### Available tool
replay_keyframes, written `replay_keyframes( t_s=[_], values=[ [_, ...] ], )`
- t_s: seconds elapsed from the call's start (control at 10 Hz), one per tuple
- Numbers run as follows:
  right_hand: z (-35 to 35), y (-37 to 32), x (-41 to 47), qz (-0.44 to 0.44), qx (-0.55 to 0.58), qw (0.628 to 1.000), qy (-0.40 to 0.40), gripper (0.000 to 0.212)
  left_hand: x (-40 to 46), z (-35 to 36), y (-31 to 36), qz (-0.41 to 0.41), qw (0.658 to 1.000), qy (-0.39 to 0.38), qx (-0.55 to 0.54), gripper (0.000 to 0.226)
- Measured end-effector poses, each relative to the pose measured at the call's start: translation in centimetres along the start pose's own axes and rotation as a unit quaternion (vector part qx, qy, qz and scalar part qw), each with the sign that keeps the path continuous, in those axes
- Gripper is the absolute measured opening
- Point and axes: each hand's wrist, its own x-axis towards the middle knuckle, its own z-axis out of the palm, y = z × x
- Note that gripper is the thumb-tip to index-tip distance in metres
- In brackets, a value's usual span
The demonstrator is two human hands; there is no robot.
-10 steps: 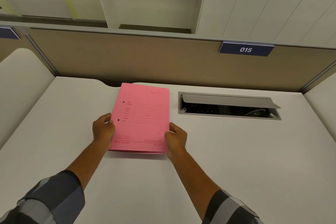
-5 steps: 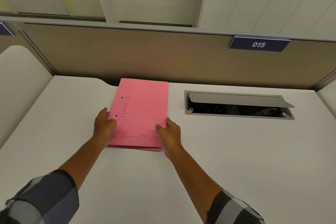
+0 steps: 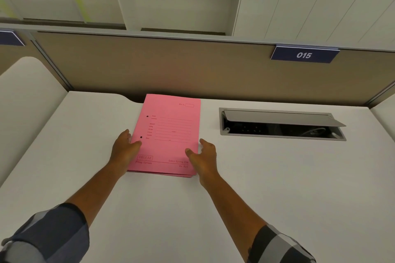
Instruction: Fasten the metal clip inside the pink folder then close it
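head view: our left hand [image 3: 124,149] rests flat on the closed folder's [image 3: 171,130] left edge; our right hand [image 3: 203,156], fingers spread, touches its right edge, gripping nothing, on the desk [image 3: 277,177].

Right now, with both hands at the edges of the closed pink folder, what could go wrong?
1. The pink folder lies closed, so the clip cannot be seen; whether it is fastened is unknown.
2. The right hand rests only at the loose edge; opening it could slide the folder unless the left hand pins the spine.
3. A hard swing may reach the open cable hatch.
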Motion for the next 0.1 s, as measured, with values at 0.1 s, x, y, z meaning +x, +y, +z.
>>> replay_keyframes(
  t_s=[0.1],
  values=[
    [-0.91, 0.4, -1.05, -0.027, -0.063, 0.997, 0.028, 0.062, -1.23, -0.3, -0.32, 0.023, 0.999, 0.006, 0.036, 0.071]
  ],
)
